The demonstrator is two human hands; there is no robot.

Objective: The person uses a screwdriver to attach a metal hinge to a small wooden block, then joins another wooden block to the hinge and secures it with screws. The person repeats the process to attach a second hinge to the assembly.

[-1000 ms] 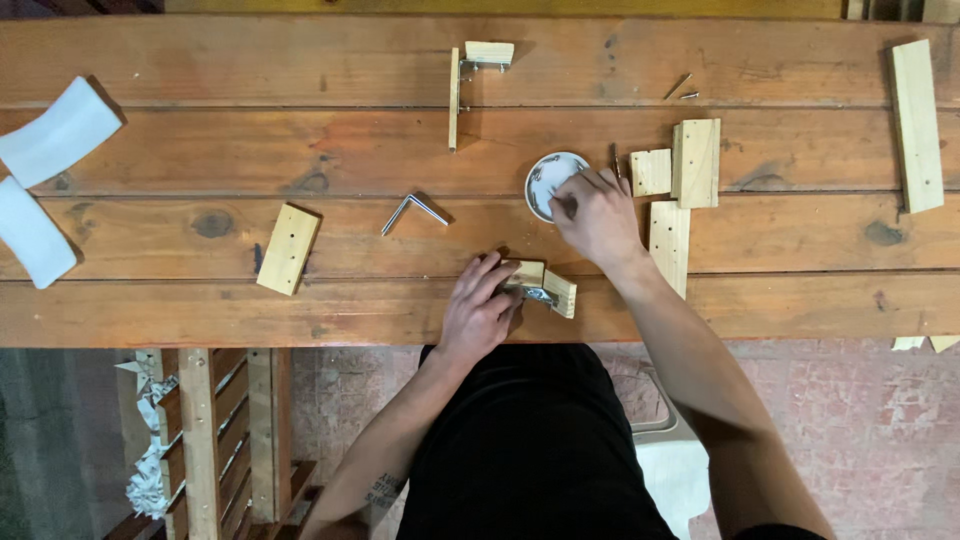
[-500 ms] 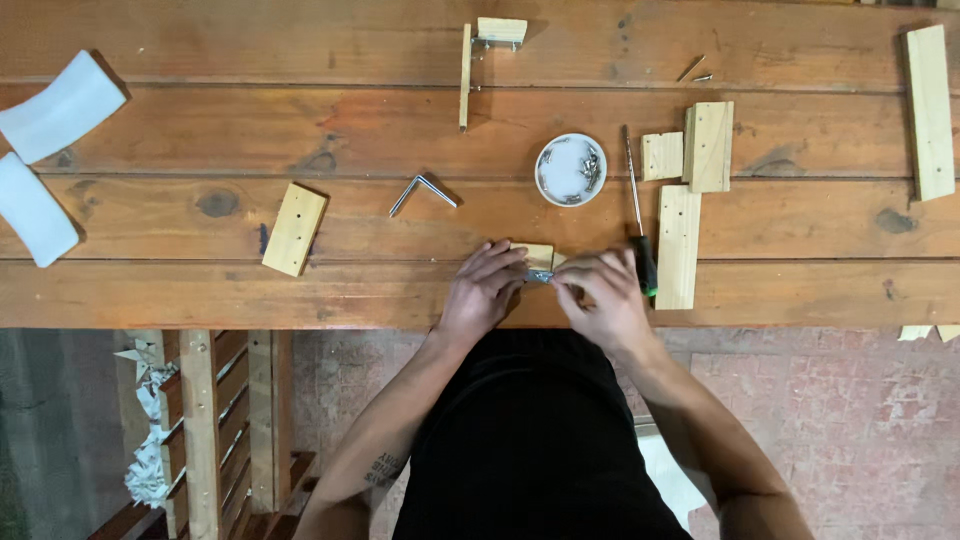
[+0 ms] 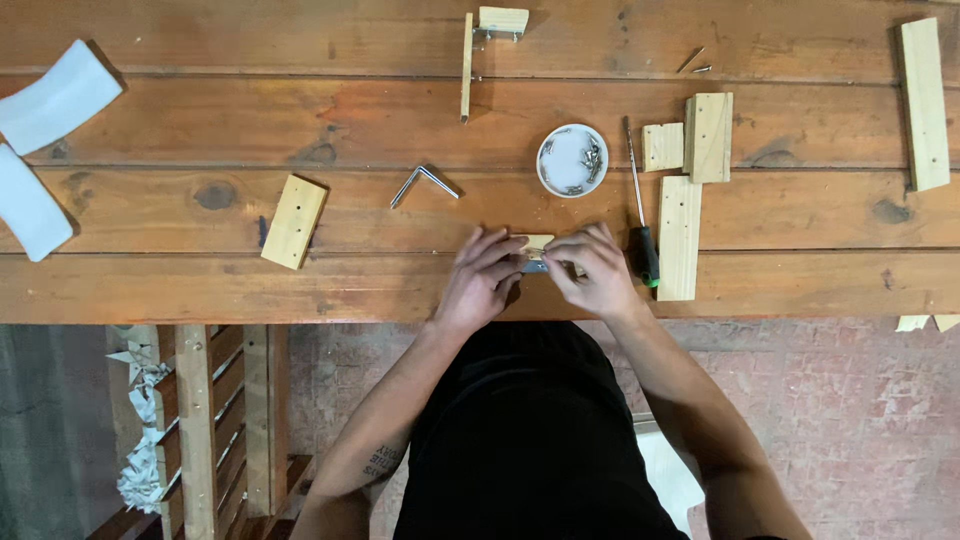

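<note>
Both hands meet over a small wooden block [image 3: 537, 243] with a metal bracket [image 3: 533, 266] near the table's front edge. My left hand [image 3: 483, 280] grips the block from the left. My right hand [image 3: 598, 272] pinches at the bracket from the right; whatever small part its fingertips hold is hidden. A white dish of screws [image 3: 572, 160] sits just beyond the hands. A screwdriver with a black and green handle [image 3: 642, 220] lies to the right of my right hand.
Wooden table [image 3: 400, 290]. A loose block [image 3: 294, 221] and a metal angle bracket [image 3: 423, 184] lie to the left. Several wood pieces [image 3: 690, 180] lie right, a long strip [image 3: 923, 104] far right, a joined assembly [image 3: 480, 40] at the back, white pads [image 3: 45, 130] far left.
My right hand has come back from the white dish to the block at the front edge, joining my left hand there. The screwdriver now lies uncovered to its right.
</note>
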